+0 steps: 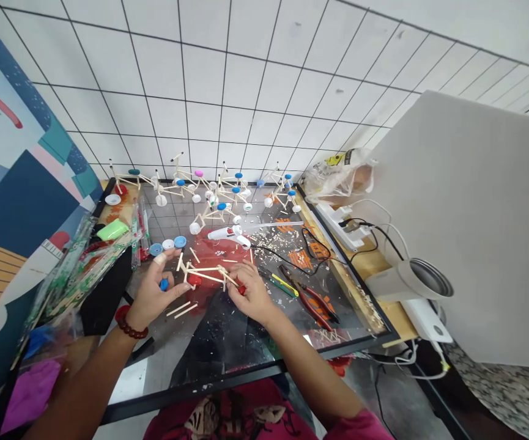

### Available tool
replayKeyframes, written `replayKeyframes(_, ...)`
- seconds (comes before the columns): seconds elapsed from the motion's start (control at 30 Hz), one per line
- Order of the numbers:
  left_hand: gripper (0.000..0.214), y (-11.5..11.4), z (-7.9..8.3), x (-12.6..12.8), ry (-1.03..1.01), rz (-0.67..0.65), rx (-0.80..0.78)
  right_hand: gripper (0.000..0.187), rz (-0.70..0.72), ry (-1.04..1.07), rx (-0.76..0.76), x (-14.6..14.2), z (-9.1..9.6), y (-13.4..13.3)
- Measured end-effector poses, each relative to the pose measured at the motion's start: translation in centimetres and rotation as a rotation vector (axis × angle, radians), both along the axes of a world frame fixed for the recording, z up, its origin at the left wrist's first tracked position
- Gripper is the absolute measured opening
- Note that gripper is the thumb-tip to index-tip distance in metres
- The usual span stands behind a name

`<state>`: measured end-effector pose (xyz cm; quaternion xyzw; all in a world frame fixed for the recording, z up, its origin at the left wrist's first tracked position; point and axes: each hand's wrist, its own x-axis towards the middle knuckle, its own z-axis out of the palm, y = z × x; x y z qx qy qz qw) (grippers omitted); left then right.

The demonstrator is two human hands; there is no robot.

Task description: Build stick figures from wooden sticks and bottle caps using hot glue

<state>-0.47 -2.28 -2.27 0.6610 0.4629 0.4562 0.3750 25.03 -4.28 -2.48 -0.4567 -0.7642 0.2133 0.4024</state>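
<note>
My left grip [154, 296] clamped on blue bottle cap [164, 284] | my right grip [250, 293] clamped on stick frame [204, 275], just nearer me than hot glue gun [227, 235] | done: capped stick models [221, 198] standing beyond gun | left: frame has no blue caps yet

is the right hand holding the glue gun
No, the right hand is pinching a wooden stick frame, while the white glue gun lies apart beyond it.
</note>
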Motion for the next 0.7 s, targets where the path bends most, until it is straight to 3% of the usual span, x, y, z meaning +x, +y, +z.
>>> replayKeyframes(0.17,0.039,-0.5,0.4,0.7,0.29,-0.063,0.172,0.006,0.015,-0.024,-0.006,0.2,0.0,0.1)
replayKeyframes(0.43,0.026,-0.6,0.6,0.3,0.358,-0.052,0.311,0.008,0.039,-0.036,0.02,0.9,0.2,0.2)
replayKeyframes(0.7,0.03,-0.6,1.2,-0.1,0.415,-0.075,0.396,0.006,0.034,-0.018,-0.01,1.4,0.0,0.7)
